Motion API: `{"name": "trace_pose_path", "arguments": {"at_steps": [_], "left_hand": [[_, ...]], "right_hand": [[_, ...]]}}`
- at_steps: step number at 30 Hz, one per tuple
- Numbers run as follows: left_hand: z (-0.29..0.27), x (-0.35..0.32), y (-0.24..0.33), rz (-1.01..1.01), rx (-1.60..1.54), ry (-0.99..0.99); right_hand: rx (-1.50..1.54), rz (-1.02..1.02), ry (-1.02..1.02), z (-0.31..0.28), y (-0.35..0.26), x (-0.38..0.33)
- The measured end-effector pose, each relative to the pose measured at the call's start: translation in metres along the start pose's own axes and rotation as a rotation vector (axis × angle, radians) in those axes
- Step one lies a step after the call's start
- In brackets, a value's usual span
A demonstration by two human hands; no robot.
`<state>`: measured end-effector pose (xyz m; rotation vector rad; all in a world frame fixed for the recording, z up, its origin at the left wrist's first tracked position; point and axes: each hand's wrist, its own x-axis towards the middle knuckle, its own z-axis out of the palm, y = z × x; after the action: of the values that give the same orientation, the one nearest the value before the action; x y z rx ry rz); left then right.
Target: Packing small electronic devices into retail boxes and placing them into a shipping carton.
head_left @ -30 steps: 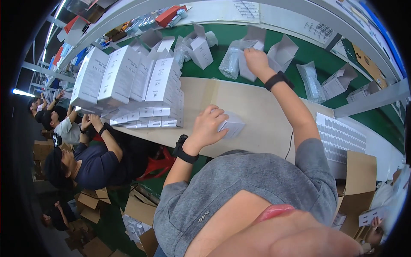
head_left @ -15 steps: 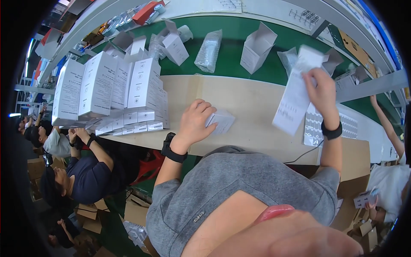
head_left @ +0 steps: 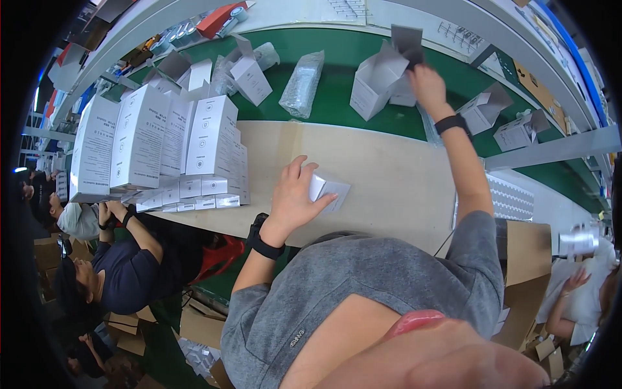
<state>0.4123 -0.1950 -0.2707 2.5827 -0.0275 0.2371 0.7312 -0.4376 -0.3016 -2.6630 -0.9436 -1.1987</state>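
Note:
My left hand [head_left: 295, 198] rests over a small white box [head_left: 337, 194] on the pale tabletop, thumb across it and fingers along its left side. At the far side, my right hand [head_left: 429, 89] closes on the edge of a white box [head_left: 403, 97] with its grey flap [head_left: 408, 42] raised. My fingers partly hide that box, which stands on the green surface right beside another open white box [head_left: 370, 94]. A strip of clear plastic wrap [head_left: 430, 127] lies below my right wrist.
Stacked white boxes [head_left: 210, 136] fill the table's left side. Along the green strip [head_left: 337, 97] are a bubble-wrapped item [head_left: 302, 84] and more open boxes [head_left: 483, 110]. A grey shelf post [head_left: 551, 148] juts in at right. An open brown carton [head_left: 528, 259] stands right; co-workers sit on both sides.
My right hand has carried the white box from above the table's right side to the far green surface, beside the other open box. My left hand stays at the small box.

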Motion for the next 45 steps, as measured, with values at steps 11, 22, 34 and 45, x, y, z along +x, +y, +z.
{"name": "trace_pose_path", "arguments": {"at_steps": [11, 22, 34, 45], "left_hand": [[0.000, 0.007, -0.001, 0.077, 0.009, -0.050], [0.007, 0.003, 0.002, 0.126, -0.038, 0.010], [-0.005, 0.002, -0.005, 0.137, -0.082, 0.090], [-0.082, 0.038, 0.023, 0.395, -0.488, 0.327]], "right_hand": [[0.542, 0.062, 0.173, -0.060, -0.059, -0.008], [0.454, 0.202, -0.206, -0.019, -0.094, 0.112], [0.972, 0.192, -0.413, -0.064, -0.134, 0.083], [1.645, 0.297, -0.728, -0.175, -0.168, -0.048]]}}
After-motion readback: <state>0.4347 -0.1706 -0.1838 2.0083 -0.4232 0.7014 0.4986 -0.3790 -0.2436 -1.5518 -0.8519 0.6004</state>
